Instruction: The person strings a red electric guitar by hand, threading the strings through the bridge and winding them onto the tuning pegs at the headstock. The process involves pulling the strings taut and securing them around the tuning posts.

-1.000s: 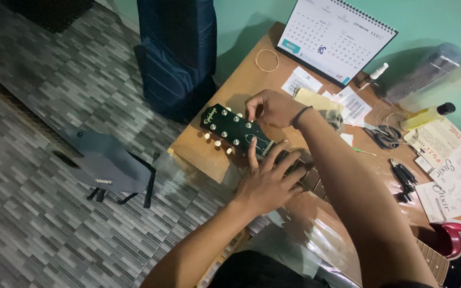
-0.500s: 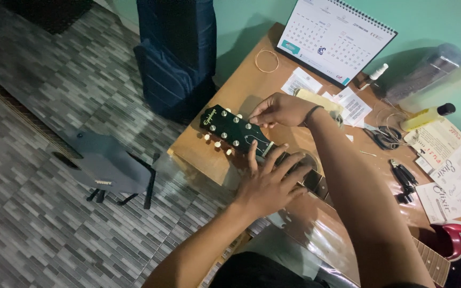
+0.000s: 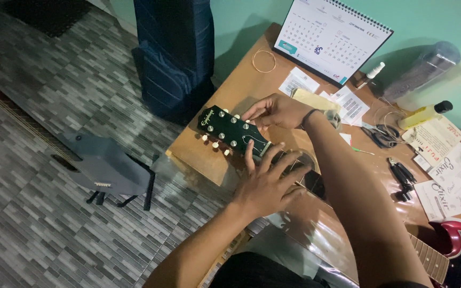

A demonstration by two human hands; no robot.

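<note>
We see a dim, cool-toned scene. Light falls from above the desk calendar (image 3: 333,38), which throws a soft shadow left onto the green wall (image 3: 433,21). Beyond the calendar's left, the tiled floor (image 3: 54,106) darkens toward the corner. Near us, the clear plastic sheet (image 3: 316,224) shows faint glare; edges bend slightly.

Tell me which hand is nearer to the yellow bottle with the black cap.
The right hand. It rests at the black guitar headstock, on the side toward the yellow bottle but well apart from it. The left hand lies lower on the neck, farther away.
</note>
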